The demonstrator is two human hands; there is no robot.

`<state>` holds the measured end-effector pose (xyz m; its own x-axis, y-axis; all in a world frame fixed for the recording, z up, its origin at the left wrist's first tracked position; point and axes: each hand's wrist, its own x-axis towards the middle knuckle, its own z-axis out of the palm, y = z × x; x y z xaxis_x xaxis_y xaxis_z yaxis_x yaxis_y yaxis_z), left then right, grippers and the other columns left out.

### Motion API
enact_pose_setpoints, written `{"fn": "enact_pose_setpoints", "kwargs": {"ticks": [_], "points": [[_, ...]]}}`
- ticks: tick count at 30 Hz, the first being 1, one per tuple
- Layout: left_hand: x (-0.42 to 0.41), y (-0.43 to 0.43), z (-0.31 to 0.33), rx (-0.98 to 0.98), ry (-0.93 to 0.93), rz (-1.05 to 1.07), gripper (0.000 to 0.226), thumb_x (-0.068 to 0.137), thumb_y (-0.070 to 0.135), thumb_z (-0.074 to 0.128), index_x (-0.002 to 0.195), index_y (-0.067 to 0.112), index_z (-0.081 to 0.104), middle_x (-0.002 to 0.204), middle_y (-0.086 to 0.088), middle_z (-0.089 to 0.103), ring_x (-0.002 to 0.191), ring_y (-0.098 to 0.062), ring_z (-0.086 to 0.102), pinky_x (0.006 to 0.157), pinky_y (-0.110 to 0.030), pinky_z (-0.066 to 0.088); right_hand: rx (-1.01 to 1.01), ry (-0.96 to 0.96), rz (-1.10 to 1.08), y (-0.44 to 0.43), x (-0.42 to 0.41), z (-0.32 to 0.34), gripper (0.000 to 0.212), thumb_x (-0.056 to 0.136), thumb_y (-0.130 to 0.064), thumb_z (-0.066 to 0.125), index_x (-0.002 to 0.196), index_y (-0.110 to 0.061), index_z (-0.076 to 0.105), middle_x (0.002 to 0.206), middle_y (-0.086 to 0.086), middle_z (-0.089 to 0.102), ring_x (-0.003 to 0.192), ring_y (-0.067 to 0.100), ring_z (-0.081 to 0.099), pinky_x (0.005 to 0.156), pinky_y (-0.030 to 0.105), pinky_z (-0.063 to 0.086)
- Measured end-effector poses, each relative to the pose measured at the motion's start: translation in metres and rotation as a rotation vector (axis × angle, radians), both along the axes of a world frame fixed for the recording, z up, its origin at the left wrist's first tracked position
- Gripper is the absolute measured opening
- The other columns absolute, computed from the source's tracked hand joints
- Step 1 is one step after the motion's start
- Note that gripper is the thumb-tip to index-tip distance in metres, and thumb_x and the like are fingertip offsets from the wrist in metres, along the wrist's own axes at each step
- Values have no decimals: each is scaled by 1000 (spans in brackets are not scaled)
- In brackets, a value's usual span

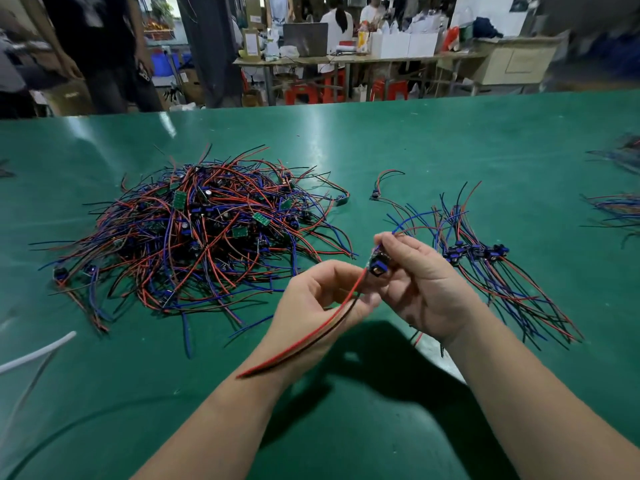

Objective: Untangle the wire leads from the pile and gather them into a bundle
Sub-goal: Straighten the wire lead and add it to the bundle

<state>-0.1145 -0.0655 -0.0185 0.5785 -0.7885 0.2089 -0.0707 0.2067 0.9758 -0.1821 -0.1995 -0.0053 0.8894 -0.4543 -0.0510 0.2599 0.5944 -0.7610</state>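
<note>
A big tangled pile (pixel 201 233) of red, blue and black wire leads with small green boards lies on the green table at the left. A sorted bundle (pixel 485 258) of leads lies at the right, its blue modules side by side. My right hand (pixel 419 282) pinches one lead's small blue and black module (pixel 378 263) above the table. Blue and red wires rise from it past my fingers. My left hand (pixel 318 303) pinches that lead's red and black wire pair (pixel 311 339), which trails down over my left wrist.
One loose lead (pixel 382 187) lies between the pile and the bundle. More wire bundles (pixel 616 209) lie at the table's right edge. A white tube (pixel 38 351) lies at the left edge. People stand and sit beyond the table's far edge, with benches and red stools.
</note>
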Motion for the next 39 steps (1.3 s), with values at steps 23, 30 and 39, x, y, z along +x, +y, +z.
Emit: {"fn": "enact_pose_setpoints", "kwargs": {"ticks": [23, 30, 39], "points": [[-8, -3, -6, 354, 196, -52, 13, 76, 18, 77, 74, 9, 67, 68, -5, 71, 54, -11, 63, 50, -17, 48, -130, 267, -633, -47, -7, -5, 8, 95, -8, 54, 87, -10, 56, 84, 7, 55, 46, 8, 60, 45, 16, 46], [5, -6, -10, 210, 372, 214, 8, 82, 13, 68, 77, 6, 68, 65, -5, 69, 50, -9, 59, 47, -19, 50, -930, 216, -64, -6, -1, -10, 9, 78, -15, 76, 80, -20, 69, 69, -8, 65, 58, 10, 56, 56, 20, 45], [5, -7, -14, 226, 199, 145, 16, 95, 8, 54, 94, 15, 68, 85, 2, 75, 64, -12, 68, 58, -25, 57, -1217, 280, -404, -20, -3, -11, 19, 73, -11, 80, 82, -26, 73, 79, -5, 65, 62, 8, 58, 64, 21, 47]]}}
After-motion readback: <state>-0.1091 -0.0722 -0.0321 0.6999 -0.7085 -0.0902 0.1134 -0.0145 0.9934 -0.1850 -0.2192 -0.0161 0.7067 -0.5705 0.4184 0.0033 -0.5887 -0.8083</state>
